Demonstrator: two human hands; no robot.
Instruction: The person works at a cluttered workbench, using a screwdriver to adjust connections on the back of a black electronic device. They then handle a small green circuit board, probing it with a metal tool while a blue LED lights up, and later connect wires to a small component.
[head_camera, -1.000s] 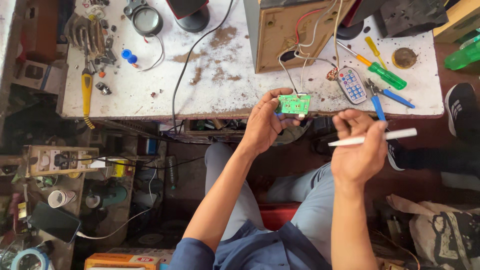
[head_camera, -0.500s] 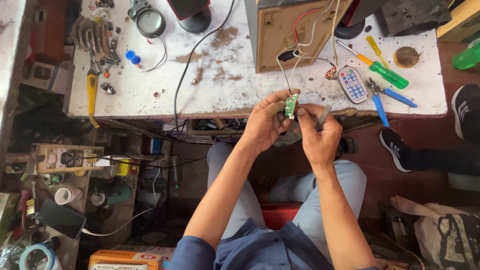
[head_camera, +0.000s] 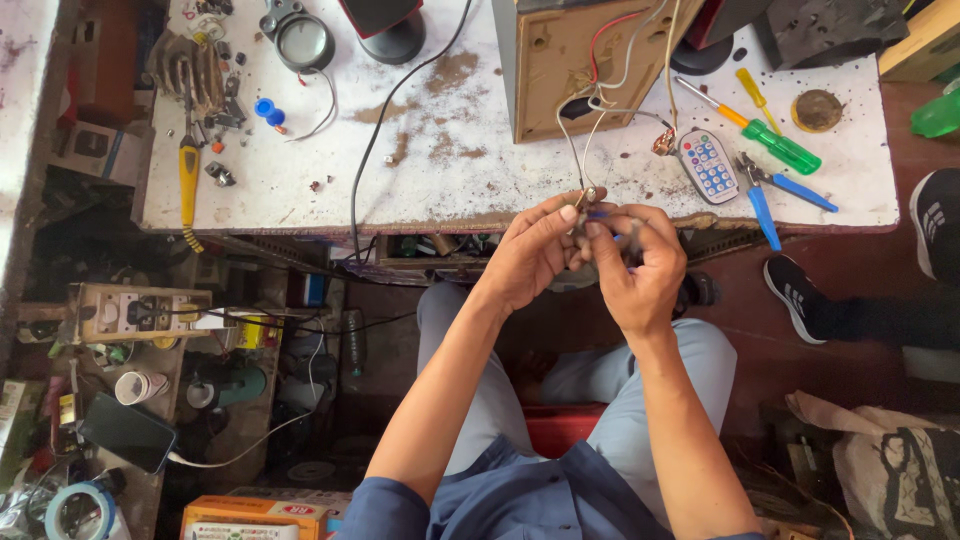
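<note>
My left hand (head_camera: 530, 255) and my right hand (head_camera: 648, 272) meet just in front of the bench's front edge. Between the fingertips is a small circuit board (head_camera: 588, 196), edge-on and mostly hidden. My left hand pinches it from the left. My right hand is closed around a thin pale tool (head_camera: 630, 236), its fingertips pressed to the board, with a small blue bit showing there. Thin white and red wires (head_camera: 575, 140) run from the board up to a wooden box (head_camera: 570, 70) on the white bench (head_camera: 430, 170).
A small remote (head_camera: 708, 165), blue-handled pliers (head_camera: 765, 195) and a green and yellow screwdriver (head_camera: 770, 140) lie right of the box. A yellow-handled tool (head_camera: 188, 175) lies at the left. A black cable (head_camera: 370, 150) crosses the bench. Another person's shoes (head_camera: 800, 295) are at the right. Clutter fills the floor at the left.
My right hand came left from the side with the pale tool and closed in on the board. The green board turned from face-up to edge-on and is now nearly hidden by fingers.
</note>
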